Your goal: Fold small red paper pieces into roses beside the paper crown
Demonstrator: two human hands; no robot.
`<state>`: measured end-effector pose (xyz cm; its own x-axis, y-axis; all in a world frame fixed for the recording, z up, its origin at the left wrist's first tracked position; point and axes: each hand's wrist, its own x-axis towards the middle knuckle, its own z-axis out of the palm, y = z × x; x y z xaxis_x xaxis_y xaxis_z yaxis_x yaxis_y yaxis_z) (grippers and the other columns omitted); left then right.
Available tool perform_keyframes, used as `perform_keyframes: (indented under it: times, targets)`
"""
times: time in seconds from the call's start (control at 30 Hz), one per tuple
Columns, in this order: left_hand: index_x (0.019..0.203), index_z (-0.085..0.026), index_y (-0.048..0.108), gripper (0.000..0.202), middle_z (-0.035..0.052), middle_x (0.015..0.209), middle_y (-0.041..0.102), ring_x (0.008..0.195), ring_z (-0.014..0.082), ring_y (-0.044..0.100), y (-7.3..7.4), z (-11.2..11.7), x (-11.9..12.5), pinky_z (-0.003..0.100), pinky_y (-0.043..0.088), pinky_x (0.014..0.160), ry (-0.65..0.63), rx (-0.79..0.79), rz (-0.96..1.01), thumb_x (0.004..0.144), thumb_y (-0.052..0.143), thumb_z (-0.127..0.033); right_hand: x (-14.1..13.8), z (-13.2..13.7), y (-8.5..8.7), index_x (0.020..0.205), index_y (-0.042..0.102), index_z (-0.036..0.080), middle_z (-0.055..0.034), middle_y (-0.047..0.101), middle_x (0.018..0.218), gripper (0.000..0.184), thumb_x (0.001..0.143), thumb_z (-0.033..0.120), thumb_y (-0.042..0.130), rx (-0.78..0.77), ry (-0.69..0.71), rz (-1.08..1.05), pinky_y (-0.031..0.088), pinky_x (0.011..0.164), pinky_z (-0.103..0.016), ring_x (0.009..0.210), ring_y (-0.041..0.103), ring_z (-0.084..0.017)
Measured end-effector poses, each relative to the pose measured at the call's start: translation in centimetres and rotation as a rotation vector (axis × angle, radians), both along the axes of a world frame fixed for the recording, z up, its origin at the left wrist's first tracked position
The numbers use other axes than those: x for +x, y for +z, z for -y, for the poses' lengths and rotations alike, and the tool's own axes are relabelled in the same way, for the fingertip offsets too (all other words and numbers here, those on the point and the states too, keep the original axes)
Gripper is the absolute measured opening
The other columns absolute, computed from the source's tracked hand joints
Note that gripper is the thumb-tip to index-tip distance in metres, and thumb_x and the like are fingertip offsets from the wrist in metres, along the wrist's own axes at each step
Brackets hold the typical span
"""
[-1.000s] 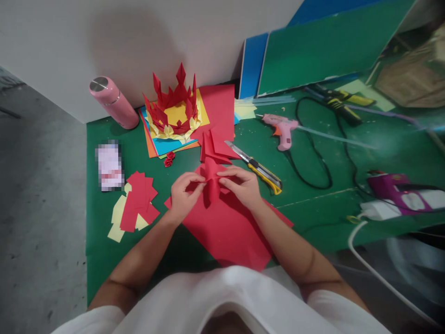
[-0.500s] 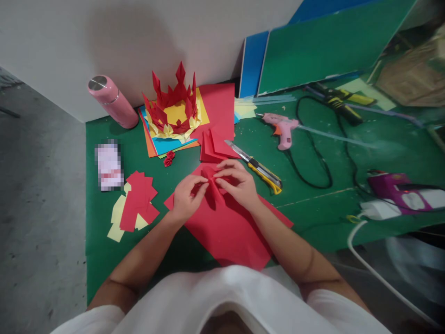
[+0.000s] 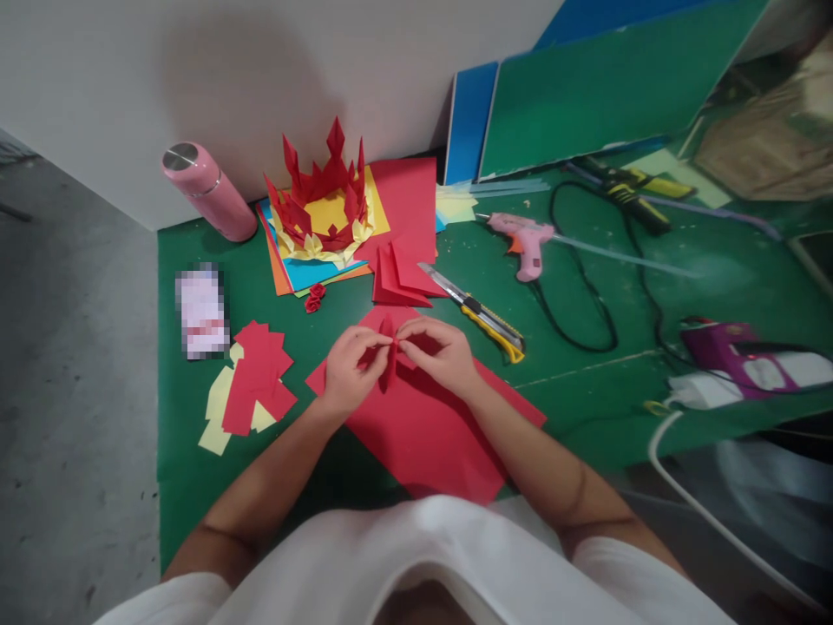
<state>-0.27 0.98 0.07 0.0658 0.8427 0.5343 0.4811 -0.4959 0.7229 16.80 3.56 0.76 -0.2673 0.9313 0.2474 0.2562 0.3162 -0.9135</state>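
Between my hands is a folded piece of red paper point(image 3: 389, 369), held on edge over a large red sheet point(image 3: 442, 425). My left hand point(image 3: 355, 366) pinches it from the left with thumb and forefinger. From the right, my right hand point(image 3: 439, 351) pinches it at nearly the same spot, so the fingertips almost meet. The fingers cover part of the fold. Just beyond my hands lie folded red paper pieces point(image 3: 398, 282). A yellow-handled utility knife point(image 3: 482, 314) rests to their right. Two small red paper roses point(image 3: 315, 298) sit to the left.
A red and yellow paper crown point(image 3: 325, 208) stands on coloured sheets. A pink bottle point(image 3: 212, 195), a blurred-out phone point(image 3: 203, 312) and paper scraps point(image 3: 257, 378) are at left. To the right are a pink glue gun point(image 3: 524, 239), its black cord and a purple box point(image 3: 722, 351).
My right hand has shifted slightly left, closer to my left fingertips. The folded red paper has turned and now appears narrower and more upright. The view has shifted a little.
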Motion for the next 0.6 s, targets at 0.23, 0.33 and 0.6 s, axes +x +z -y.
perform_keyframes:
  times: [0.23, 0.33, 0.6]
  targets:
    - [0.085, -0.02, 0.064, 0.005, 0.0002, 0.077, 0.066, 0.074, 0.0125, 0.062, -0.2, 0.1, 0.1, 0.026, 0.05, 0.07, 0.023, -0.017, 0.042, 0.084, 0.064, -0.016, -0.1, 0.0, -0.2, 0.079, 0.071, 0.022, -0.0033, 0.074, 0.079, 0.006, 0.083, 0.025, 0.066, 0.073, -0.011, 0.021, 0.053, 0.077, -0.033, 0.074, 0.068, -0.017]
    - [0.082, -0.021, 0.064, 0.003, 0.0001, 0.077, 0.067, 0.074, 0.0124, 0.062, -0.1, 0.1, 0.1, 0.026, 0.05, 0.07, 0.015, -0.05, 0.062, 0.084, 0.064, -0.018, -0.3, -0.1, -0.2, 0.079, 0.07, 0.022, -0.0033, 0.074, 0.079, 0.007, 0.083, 0.024, 0.065, 0.103, -0.004, 0.024, 0.054, 0.077, -0.033, 0.074, 0.068, -0.017]
    - [0.079, -0.02, 0.063, 0.008, 0.0023, 0.078, 0.068, 0.075, 0.0143, 0.064, 0.1, 0.0, 0.1, 0.029, 0.051, 0.071, 0.055, -0.117, 0.12, 0.086, 0.062, -0.022, -0.4, -1.1, 1.9, 0.08, 0.069, 0.021, -0.0035, 0.074, 0.081, 0.007, 0.082, 0.023, 0.063, -0.029, 0.126, 0.077, 0.055, 0.074, -0.03, 0.075, 0.069, -0.017]
